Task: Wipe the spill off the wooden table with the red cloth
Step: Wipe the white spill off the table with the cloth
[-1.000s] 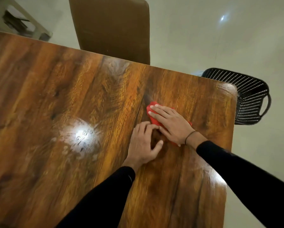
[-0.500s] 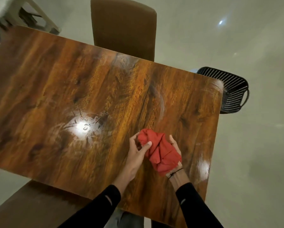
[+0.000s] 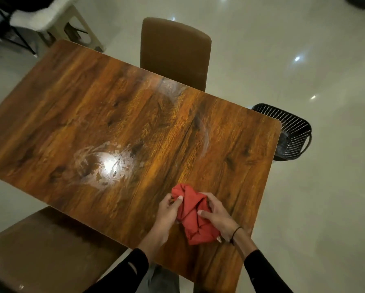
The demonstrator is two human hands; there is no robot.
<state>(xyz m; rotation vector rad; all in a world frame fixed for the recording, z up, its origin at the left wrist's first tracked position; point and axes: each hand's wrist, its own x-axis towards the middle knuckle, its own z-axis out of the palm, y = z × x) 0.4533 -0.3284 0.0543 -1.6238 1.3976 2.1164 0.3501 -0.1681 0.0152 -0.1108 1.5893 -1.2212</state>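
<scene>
My left hand (image 3: 166, 210) and right hand (image 3: 217, 216) both grip the bunched cloth (image 3: 193, 216) above the table (image 3: 156, 127). Regrouping step; next, press it onto the smeared spill (image 3: 105, 163), probably still wet, left of the cloth.

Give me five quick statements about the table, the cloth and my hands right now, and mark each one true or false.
1. Both hands hold the red cloth. True: the left hand and the right hand both grip it.
2. The cloth is spread flat on the table. False: it is bunched up between the hands.
3. A whitish smear shows on the wood to the left of the hands. True.
4. A black basket sits on the table. False: it stands on the floor beyond the table's right edge.
5. The brown chair at the far side has someone sitting in it. False: it is empty.
</scene>
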